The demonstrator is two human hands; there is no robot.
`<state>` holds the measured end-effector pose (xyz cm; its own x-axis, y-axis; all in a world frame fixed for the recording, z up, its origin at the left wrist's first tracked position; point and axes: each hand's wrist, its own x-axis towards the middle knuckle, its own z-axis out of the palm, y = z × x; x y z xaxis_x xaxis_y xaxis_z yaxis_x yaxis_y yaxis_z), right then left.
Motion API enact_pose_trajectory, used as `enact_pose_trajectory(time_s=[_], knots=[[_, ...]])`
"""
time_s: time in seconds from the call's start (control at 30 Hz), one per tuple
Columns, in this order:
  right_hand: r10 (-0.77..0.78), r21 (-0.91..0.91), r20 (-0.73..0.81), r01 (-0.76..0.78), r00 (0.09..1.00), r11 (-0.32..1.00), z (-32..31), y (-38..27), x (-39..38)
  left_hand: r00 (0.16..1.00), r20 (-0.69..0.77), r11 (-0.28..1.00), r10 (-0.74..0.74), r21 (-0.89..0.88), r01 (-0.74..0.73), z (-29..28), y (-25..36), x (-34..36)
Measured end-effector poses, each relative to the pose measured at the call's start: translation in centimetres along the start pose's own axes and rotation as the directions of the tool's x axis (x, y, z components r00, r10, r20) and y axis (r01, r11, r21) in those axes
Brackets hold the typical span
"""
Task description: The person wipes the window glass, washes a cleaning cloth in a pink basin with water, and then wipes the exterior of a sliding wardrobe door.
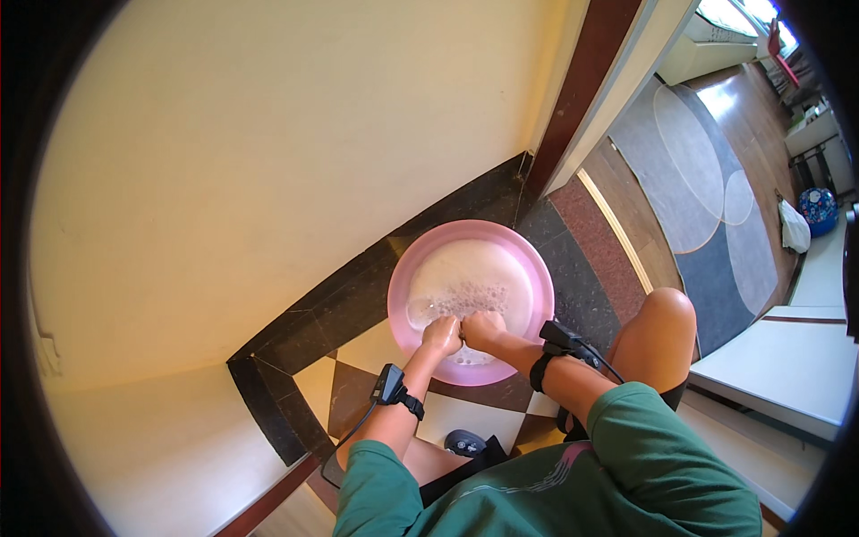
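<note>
A round pink basin (407,268) stands on the tiled floor in front of me, filled with white suds (470,264). Over its near part my left hand (443,335) and my right hand (483,330) are closed and pressed close together, knuckle to knuckle. A small dark bit shows between them, too little to name. Whatever else they grip is hidden by the fingers. Larger bubbles lie around the hands. Each forearm wears a black strapped device, one on the left forearm (391,385) and one on the right (562,340).
A cream wall (268,161) with a black tile border rises beyond the basin. A doorway with a brown frame (582,98) opens at the right onto a grey patterned rug (689,170). My bent knee (667,318) is right of the basin; a white cabinet (778,358) stands farther right.
</note>
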<state>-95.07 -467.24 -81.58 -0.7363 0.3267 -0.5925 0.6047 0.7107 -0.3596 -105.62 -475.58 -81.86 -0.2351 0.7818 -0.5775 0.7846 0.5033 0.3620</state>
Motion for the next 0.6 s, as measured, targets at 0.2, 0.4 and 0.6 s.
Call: enact_pose_trajectory(time_s=[0.2, 0.4, 0.6], knots=[[-0.044, -0.058, 0.007, 0.044, 0.999, 0.997, -0.2, -0.1, 0.3, 0.999, -0.020, 0.999, -0.040, -0.035, 0.040, 0.4, -0.3, -0.1], [0.056, 0.046, -0.105, -0.051, 0.993, 0.998, -1.0, 0.8, 0.0, 0.978, -0.208, 0.992, -0.008, -0.122, -0.018, -0.7, 1.1, -1.5], [0.235, 0.343, -0.078, -0.195, 0.969, 0.919, -7.3, -2.7, -5.7, 0.897, -0.384, 0.855, -0.217, -0.519, -0.015, -1.9, 1.6, -5.9]])
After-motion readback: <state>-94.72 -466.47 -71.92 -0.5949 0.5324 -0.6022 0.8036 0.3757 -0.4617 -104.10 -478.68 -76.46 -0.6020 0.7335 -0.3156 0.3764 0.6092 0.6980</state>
